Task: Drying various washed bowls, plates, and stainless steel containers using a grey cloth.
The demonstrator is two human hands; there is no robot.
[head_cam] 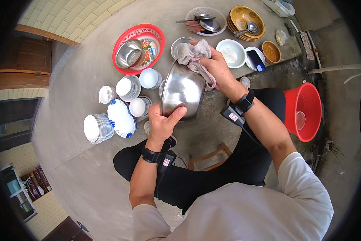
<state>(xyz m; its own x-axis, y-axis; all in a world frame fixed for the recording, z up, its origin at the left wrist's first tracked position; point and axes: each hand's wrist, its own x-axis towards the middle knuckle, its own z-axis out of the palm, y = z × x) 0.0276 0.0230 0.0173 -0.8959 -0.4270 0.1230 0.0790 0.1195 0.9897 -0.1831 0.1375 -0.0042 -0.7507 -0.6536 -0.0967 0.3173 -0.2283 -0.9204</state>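
Tilted up on its side, a shiny stainless steel basin (183,90) shows its outer wall to me. Its near lower edge is gripped by my left hand (164,122), thumb on the outside. My right hand (218,67) clutches a crumpled grey-and-pink cloth (198,55) against the far upper part of the basin. The basin's inside faces away from me. Just beyond the cloth, a metal bowl (180,46) rests on the concrete floor, partly covered. Stacked white bowls (139,107) stand just left of the basin.
A red enamel tray (123,70) holds a steel bowl (129,54). Plates (97,129) and an oval platter (121,117) stand left. Beyond are a colander (191,13), brown bowls (243,16), a white basin (242,49) and a phone (255,60). A red bucket (311,117) stands right.
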